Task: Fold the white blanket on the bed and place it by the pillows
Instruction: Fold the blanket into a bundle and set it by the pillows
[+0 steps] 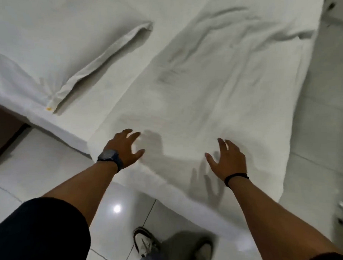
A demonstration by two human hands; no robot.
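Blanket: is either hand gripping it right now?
No. The left hand and right hand hover with spread fingers above the blanket, holding no fabric.

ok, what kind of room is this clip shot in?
Most likely a bedroom, possibly a hotel room. A bed with white sheets fills the view, a white pillow lies at its left, and a white blanket is spread beside it. Glossy tiled floor underneath. Both hands hover open over the blanket.

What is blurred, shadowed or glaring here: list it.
Head view: shoes are motion-blurred; both hands, left and right, cast splayed shadows on the blanket; a lamp glare spot sits on the floor tile; edges bend from wide-angle distortion.
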